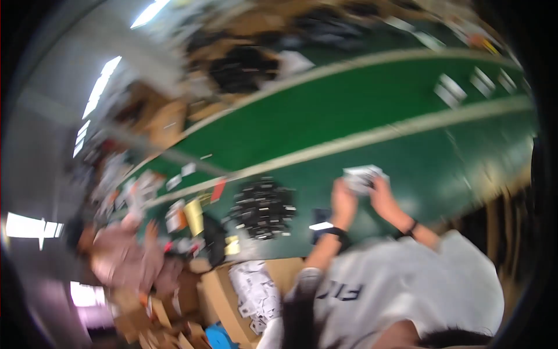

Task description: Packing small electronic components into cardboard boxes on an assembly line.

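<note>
The small white box (362,176), gripped between left hand (343,205) and right hand (386,202) over the green workbench (433,166), seems midway, blur hiding whether it is closed, while white boxes (450,91) on the green belt (343,119) look done and the black pile (264,208) left

The person wears a loose white top (418,279) with dark lettering (340,291). Beyond that top, the bare left hand (343,202) has a black wristband (335,233), the bare right hand (384,199) a slimmer dark band (412,227).

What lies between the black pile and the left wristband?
A dark, blurred item with a bright patch, on the green tabletop, in the head view.
</note>
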Tool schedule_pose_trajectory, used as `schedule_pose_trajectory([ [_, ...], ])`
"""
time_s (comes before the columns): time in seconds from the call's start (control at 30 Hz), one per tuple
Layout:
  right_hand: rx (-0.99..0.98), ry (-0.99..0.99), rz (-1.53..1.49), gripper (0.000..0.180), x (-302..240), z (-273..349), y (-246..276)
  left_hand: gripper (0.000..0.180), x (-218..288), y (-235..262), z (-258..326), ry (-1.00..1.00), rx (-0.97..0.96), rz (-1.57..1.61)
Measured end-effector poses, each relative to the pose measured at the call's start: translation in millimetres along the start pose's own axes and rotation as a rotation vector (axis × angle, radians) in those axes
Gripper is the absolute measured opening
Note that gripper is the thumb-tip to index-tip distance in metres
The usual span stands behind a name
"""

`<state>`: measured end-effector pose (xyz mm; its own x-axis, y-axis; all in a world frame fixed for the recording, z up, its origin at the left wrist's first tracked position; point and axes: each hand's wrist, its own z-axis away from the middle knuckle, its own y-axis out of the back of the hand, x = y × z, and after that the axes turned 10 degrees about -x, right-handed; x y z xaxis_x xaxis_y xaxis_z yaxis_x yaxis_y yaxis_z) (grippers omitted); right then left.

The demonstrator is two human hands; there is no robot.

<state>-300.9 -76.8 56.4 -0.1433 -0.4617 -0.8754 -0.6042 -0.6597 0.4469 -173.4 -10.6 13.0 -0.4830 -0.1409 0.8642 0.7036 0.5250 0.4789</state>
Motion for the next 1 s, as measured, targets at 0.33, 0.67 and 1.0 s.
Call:
schedule_pose_trajectory([
  [0.33,-0.226,0.054,0.162,0.024,48.5,12.4,-0.4,0.027,2.7,2.6,-15.0,-0.329,-0.051,-0.781],
  [0.67,-0.315,0.123,0.200,0.023,60.7,-5.1,2.9,0.010,12.9,1.1,-39.8,-0.228,-0.020,-0.927],
  [1.0,-0.369,0.082,0.092,0.021,56.8,-12.1,9.9,0.014,18.8,-27.5,-32.2,0.132,-0.207,-0.578],
])
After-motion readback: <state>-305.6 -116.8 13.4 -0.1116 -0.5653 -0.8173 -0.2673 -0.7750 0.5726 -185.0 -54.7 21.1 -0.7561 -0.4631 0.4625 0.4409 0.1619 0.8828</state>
